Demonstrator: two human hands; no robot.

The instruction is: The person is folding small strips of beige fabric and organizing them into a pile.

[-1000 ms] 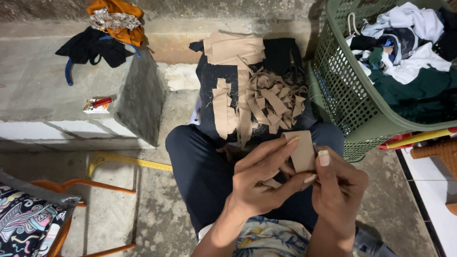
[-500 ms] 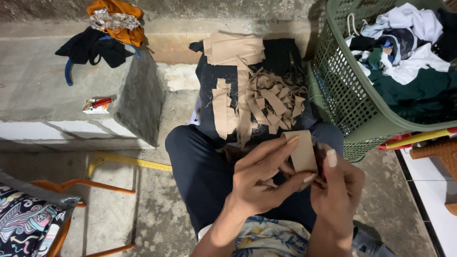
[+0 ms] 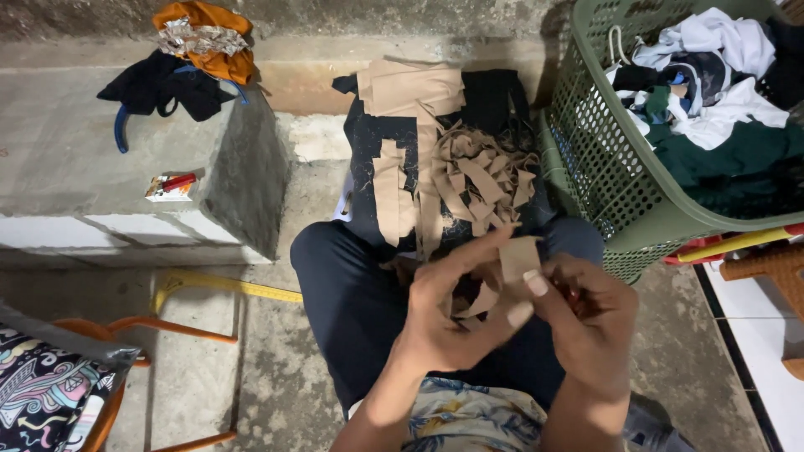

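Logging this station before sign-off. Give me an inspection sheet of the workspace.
Surface: rough concrete floor and concrete ledge.
Job's things: tan fabric piece held by both hands; tan strips piled on dark cloth.
Clutter: green laundry basket full of clothes; orange cloth; small packet; yellow ruler.
Grippers: left hand and right hand pinch the fabric.
Cables: nothing seen.
Surroundings: orange chair frame.

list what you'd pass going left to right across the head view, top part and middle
orange cloth → dark garment with blue strap → small red and white packet → tan fabric strips on dark cloth → green laundry basket → white and dark clothes inside it
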